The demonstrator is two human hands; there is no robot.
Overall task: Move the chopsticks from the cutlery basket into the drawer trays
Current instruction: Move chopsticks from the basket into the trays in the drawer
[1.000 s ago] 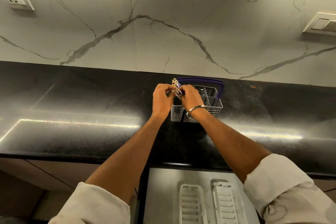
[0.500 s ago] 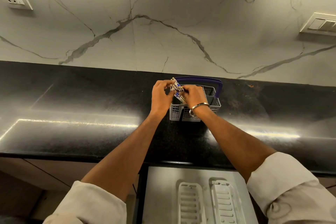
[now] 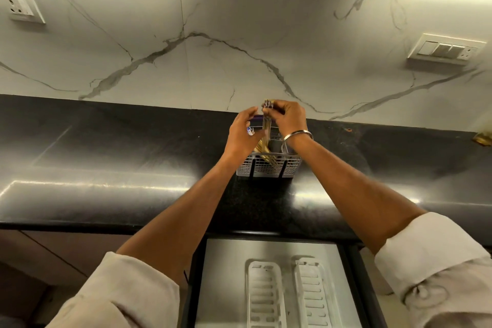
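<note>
Over the cutlery basket (image 3: 269, 166) at the back of the black counter (image 3: 106, 168), the right hand (image 3: 288, 121) pinches the tops of a bundle of chopsticks (image 3: 267, 125) whose lower ends are inside the basket, while the left hand (image 3: 241, 133) hovers beside them, fingers loosely spread and holding nothing. Nothing looks delivered yet: both white drawer trays (image 3: 290, 298) in the open drawer (image 3: 226, 274) below show no chopsticks, so lifting, carrying and laying down all remain. Behind rises a veined marble wall (image 3: 239, 34) with a socket (image 3: 22, 8) and a switch plate (image 3: 447, 49).

Warmly lit from a strip above, washing the marble backsplash (image 3: 239, 34) bright at upper right. Streaked glare along the black countertop (image 3: 106, 184); dim below its edge. Strong wide-angle bowing at edges, slight softness throughout.
</note>
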